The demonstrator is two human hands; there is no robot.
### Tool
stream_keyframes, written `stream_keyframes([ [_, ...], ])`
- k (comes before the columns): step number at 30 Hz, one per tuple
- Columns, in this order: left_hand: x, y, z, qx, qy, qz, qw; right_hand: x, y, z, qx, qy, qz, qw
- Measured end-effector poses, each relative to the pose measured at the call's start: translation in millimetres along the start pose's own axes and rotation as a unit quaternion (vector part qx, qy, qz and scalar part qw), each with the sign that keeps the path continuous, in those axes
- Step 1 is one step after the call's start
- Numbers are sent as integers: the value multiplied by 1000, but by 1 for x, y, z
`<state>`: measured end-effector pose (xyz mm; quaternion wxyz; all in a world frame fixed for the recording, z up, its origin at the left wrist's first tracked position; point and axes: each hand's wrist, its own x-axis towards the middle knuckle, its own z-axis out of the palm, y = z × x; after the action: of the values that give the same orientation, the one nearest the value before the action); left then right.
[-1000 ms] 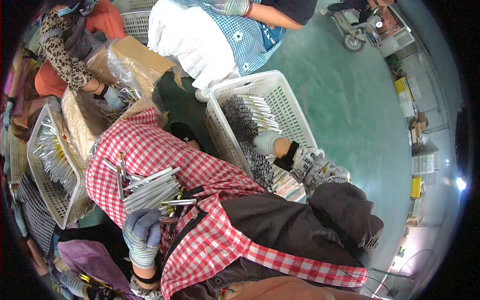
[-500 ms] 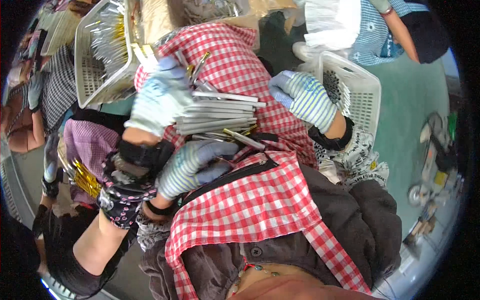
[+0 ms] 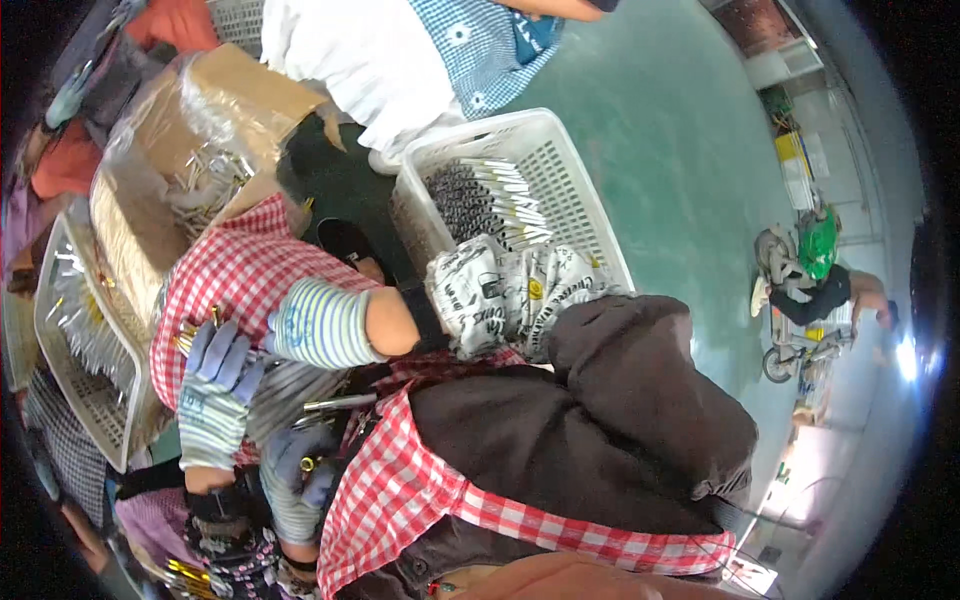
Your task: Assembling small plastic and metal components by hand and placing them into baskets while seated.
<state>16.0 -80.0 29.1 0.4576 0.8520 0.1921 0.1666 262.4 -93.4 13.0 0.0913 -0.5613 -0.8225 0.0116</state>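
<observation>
My left hand [image 3: 292,475], in a striped glove with grey-blue fingers, is curled near my waist. A gold ring-shaped tube end [image 3: 308,464] pokes out between its fingers. My right hand [image 3: 325,325], gloved alike, reaches left across my lap over a bundle of slim grey tubes [image 3: 290,395]; its fingertips are mostly hidden. A silver tube [image 3: 340,403] lies crosswise by the bundle. Another person's gloved hand [image 3: 220,375], with a dark floral sleeve, is bent over the bundle's left end, beside gold-tipped tubes [image 3: 188,335]. A red-checked apron [image 3: 255,255] lies under the tubes.
A white basket [image 3: 575,170] with stacked tubes stands ahead of me. A plastic-lined carton [image 3: 150,150] of loose tubes is at the far left, with another white basket [image 3: 60,330] of clear-wrapped pieces nearer. Another person in blue check [image 3: 480,50] is beyond.
The view has swung right, so everything shifts left. My right hand has come from beside the white basket to the tube bundle. The other person's hand still works at the bundle.
</observation>
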Motion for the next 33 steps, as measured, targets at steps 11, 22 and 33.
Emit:
stream_keyframes([
  [11,14,-7,-20,80,53,-29,995,-8,24,10,-3,-96,23,995],
  [22,19,-46,-22,176,66,-42,981,-36,39,-12,219,-25,20,975],
  [33,10,-40,-28,254,19,28,967,-37,16,-21,208,-27,-72,975],
])
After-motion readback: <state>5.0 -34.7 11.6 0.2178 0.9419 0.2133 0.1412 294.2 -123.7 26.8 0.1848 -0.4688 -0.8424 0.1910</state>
